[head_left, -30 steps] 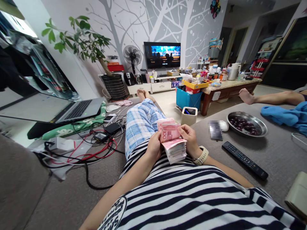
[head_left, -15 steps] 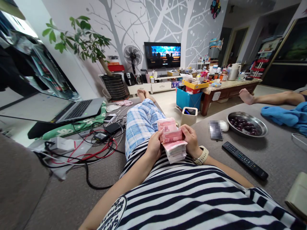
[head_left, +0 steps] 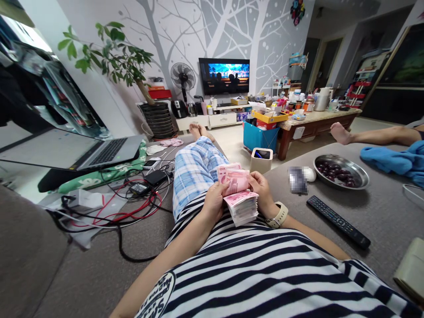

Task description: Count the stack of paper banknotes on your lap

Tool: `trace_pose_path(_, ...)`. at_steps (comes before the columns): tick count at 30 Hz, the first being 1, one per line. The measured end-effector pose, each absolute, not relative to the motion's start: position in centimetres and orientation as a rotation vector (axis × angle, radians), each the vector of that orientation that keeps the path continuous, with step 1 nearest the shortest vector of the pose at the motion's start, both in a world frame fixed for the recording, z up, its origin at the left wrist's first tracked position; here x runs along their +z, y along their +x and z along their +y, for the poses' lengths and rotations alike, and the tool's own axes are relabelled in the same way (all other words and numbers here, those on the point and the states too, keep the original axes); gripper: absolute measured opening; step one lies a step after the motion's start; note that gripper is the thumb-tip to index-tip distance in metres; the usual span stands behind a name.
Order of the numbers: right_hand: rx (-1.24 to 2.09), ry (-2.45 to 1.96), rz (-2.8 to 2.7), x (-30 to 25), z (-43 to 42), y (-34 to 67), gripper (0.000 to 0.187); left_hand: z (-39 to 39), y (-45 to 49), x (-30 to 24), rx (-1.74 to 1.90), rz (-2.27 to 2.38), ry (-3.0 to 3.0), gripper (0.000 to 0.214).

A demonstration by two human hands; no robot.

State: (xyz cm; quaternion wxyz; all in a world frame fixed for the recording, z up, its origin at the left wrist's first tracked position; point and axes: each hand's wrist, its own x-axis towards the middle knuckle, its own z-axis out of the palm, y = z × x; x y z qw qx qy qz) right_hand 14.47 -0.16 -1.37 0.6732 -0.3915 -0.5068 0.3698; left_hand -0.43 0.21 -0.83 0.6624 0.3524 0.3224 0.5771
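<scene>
A thick stack of pink banknotes (head_left: 243, 210) lies folded over in front of my striped shirt, its lower half fanned toward me. My left hand (head_left: 214, 199) is closed on the stack's left side, the thumb lying on the pink face of the upper notes. On the right, my right hand (head_left: 261, 189) pinches the edge of the raised notes (head_left: 236, 181) between thumb and fingers. A pale watch (head_left: 278, 215) is on the right wrist. Fingers behind the notes are hidden.
Right of me on the grey sofa lie a black remote (head_left: 338, 221), a white mouse (head_left: 309, 174) and a metal bowl (head_left: 359, 183) of dark fruit. Tangled cables (head_left: 142, 207) and a laptop (head_left: 112, 150) are on the left. Another person's leg (head_left: 374, 133) rests at far right.
The upper notes have shifted: a note now stands more upright and spread between my hands. My left thumb has moved slightly right over them; the arms stay in place.
</scene>
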Motion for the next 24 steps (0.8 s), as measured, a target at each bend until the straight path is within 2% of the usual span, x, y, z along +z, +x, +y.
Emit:
trace_pose_path(5,0.804,-0.909,-1.177,-1.3,-0.4,14.5,0.04,-0.1,-0.4,-0.5,1.292,0.739,0.813,0.034)
trace_pose_path(13,0.794,-0.902,-1.165,-1.2,-0.5,14.4,0.042,1.1,-0.5,-1.8,1.408,0.787,0.772,0.024)
trace_pose_path(24,0.86,-0.845,-1.181,-0.4,-1.6,14.4,0.044,1.6,-0.4,-2.4,1.397,0.769,0.755,0.024)
